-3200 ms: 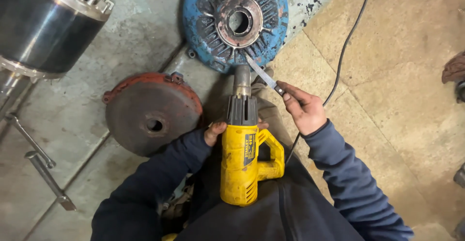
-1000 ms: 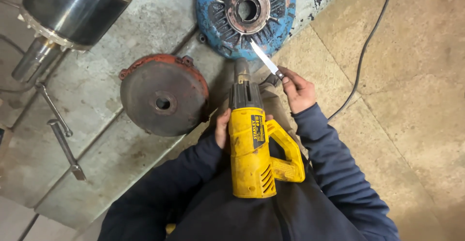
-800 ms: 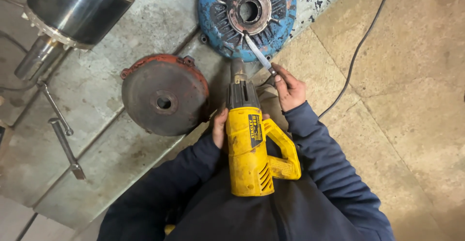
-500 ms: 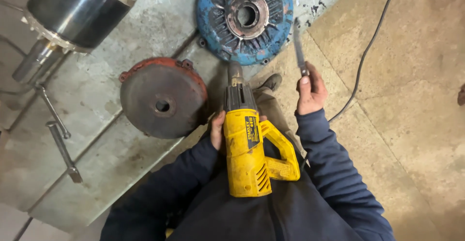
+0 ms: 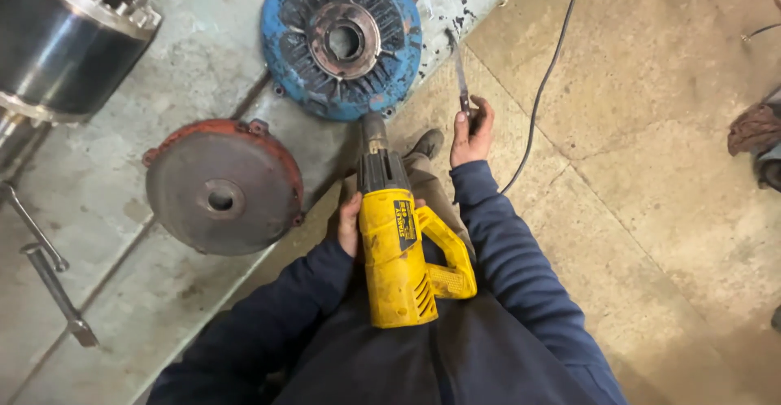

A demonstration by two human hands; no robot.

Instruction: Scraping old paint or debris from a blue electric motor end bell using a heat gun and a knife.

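Left hand (image 5: 350, 224) is gripping the yellow heat gun (image 5: 399, 250) — bulky, rigid — below the blue motor cover (image 5: 342, 39); right hand (image 5: 470, 132) is clasping a thin metal blade (image 5: 461, 80).

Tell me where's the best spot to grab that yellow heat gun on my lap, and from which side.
Probably the looped handle at the rear right of the yellow heat gun, taken from the right. The loop juts out free toward the right arm, while the left hand already rests against the body's left side and the metal nozzle points away at the blue motor cover.
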